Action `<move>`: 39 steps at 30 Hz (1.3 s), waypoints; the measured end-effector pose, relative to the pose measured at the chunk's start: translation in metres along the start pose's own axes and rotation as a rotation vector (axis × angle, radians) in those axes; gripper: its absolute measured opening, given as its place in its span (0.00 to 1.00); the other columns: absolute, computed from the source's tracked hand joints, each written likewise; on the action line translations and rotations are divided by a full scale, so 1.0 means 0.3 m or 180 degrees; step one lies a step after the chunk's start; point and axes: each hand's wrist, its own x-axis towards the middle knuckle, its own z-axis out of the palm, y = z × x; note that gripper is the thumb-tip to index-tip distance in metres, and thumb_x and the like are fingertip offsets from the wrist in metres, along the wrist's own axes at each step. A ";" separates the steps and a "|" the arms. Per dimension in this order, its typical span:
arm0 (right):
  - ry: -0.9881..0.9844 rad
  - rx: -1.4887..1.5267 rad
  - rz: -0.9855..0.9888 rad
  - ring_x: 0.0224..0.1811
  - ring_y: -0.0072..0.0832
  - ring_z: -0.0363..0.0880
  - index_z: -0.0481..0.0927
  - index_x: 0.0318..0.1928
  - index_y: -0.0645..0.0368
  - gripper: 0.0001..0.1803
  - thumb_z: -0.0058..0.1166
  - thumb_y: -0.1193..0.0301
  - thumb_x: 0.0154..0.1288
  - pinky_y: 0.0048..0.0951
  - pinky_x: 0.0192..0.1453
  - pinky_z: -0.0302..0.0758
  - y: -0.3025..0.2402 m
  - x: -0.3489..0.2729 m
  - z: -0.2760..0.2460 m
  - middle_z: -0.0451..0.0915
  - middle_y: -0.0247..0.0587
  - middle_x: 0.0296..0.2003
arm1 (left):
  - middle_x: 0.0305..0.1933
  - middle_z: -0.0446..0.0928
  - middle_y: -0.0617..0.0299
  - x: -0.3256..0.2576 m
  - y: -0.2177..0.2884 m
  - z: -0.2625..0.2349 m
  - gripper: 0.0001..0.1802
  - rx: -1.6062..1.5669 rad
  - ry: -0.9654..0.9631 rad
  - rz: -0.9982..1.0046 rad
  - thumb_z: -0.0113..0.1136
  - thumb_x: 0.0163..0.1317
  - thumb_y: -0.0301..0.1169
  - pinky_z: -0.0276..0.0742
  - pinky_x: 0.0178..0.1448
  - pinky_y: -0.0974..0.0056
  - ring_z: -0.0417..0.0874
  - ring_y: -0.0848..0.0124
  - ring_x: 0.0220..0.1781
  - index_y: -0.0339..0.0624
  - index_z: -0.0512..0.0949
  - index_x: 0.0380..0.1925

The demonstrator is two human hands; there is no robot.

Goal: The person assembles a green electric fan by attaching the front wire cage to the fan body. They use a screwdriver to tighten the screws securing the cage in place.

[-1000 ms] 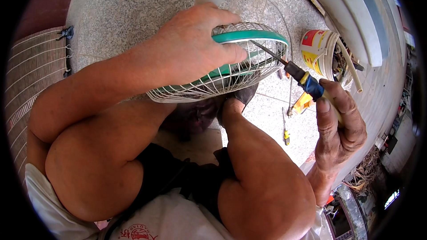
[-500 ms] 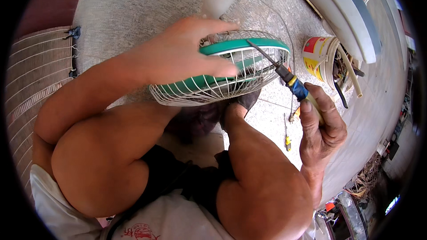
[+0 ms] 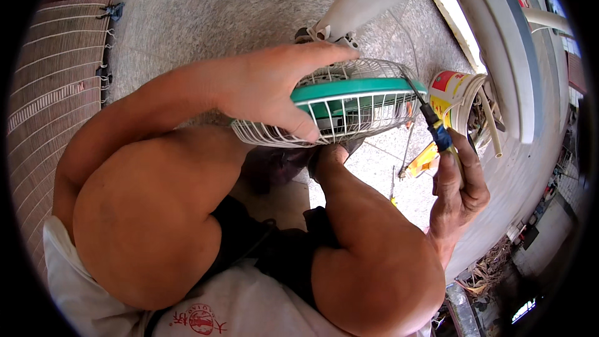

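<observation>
A fan with a white wire cage (image 3: 340, 126) and a green rim band (image 3: 355, 89) is held on edge above my feet. My left hand (image 3: 265, 87) spans the cage's left side, thumb on the near wires and fingers over the far ones. To the right, my right hand (image 3: 460, 190) grips a screwdriver (image 3: 440, 136) by its handle, partly wrapped in blue tape. Its dark shaft points up and left, with the tip at the right end of the green band. Whether the tip touches the band or the wires I cannot tell.
A white bucket (image 3: 450, 90) with a red and yellow label holds pipes and odds and ends at the right. A pale table-like leg (image 3: 374, 0) stands beyond the fan. A yellow package (image 3: 423, 161) and a second screwdriver (image 3: 393, 200) lie on the floor. A slatted mat (image 3: 59, 87) is at left.
The fan and my left hand appear farther right in the view. The screwdriver tip has shifted from the middle of the green band to its right end. Both grips remain.
</observation>
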 end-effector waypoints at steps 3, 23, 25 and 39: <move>0.0066 -0.0200 -0.0189 0.36 0.18 0.75 0.82 0.51 0.67 0.16 0.60 0.77 0.63 0.21 0.44 0.71 -0.005 -0.013 -0.018 0.84 0.38 0.35 | 0.67 0.66 0.47 0.010 -0.023 0.003 0.55 -0.0003 0.0142 0.0056 0.72 0.41 0.30 0.65 0.69 0.58 0.70 0.58 0.67 0.43 0.55 0.72; -0.0188 -0.0435 -0.1656 0.23 0.17 0.66 0.83 0.48 0.64 0.17 0.66 0.79 0.56 0.21 0.27 0.63 -0.003 0.027 0.026 0.78 0.36 0.24 | 0.56 0.76 0.45 0.059 0.002 0.022 0.41 -0.0343 0.0788 -0.0318 0.67 0.57 0.46 0.73 0.62 0.61 0.78 0.60 0.58 0.34 0.65 0.65; -0.0174 -0.0405 -0.1780 0.22 0.17 0.65 0.83 0.48 0.64 0.17 0.66 0.79 0.56 0.21 0.26 0.62 0.007 0.037 0.038 0.76 0.35 0.23 | 0.56 0.76 0.45 0.061 -0.002 0.021 0.41 -0.0340 0.0803 -0.0289 0.67 0.57 0.45 0.74 0.62 0.61 0.78 0.59 0.57 0.33 0.66 0.65; -0.0135 -0.0928 -0.2444 0.19 0.22 0.67 0.83 0.49 0.62 0.22 0.67 0.83 0.50 0.25 0.22 0.62 0.001 0.061 0.059 0.74 0.37 0.21 | 0.54 0.78 0.45 0.069 0.014 0.019 0.38 -0.0206 0.0859 -0.0387 0.67 0.57 0.42 0.74 0.61 0.62 0.80 0.61 0.55 0.30 0.69 0.62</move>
